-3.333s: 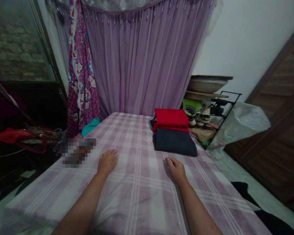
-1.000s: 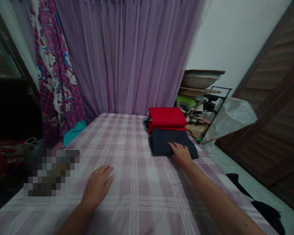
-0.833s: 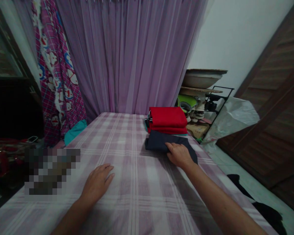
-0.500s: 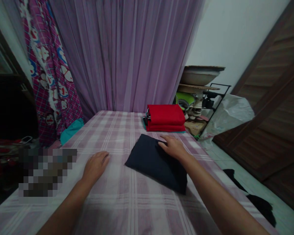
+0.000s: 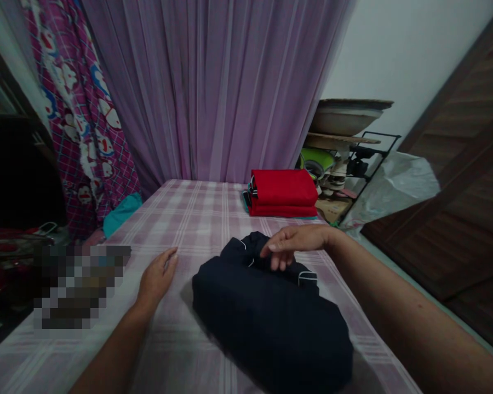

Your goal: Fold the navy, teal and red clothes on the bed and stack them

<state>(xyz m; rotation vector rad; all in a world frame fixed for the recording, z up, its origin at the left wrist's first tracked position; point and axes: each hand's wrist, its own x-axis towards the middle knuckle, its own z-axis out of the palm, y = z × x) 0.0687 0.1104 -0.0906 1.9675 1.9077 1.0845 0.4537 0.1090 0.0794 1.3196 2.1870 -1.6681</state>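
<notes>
A navy garment point(image 5: 271, 317) with thin white piping lies bunched and puffed up on the plaid sheet, its near end toward me. My right hand point(image 5: 293, 243) is over its far edge, the fingers loosely bent and a little apart. No cloth shows pinched between them. Left of the garment, my left hand point(image 5: 158, 276) rests on the sheet with its fingers stretched out. It touches only the sheet.
The purple-and-white plaid sheet point(image 5: 181, 219) covers a flat surface. Behind the garment stands a stack of folded red cloth point(image 5: 285, 189). Purple curtains point(image 5: 213, 93) hang at the back. A rack with shoes and a basin point(image 5: 345, 119) is at the right. Something pixelated lies at left.
The navy garment was a flat folded piece and is now looser, puffed up and spread nearer to me, with white piping showing. My right hand's fingers now bend downward; the left hand has barely moved.
</notes>
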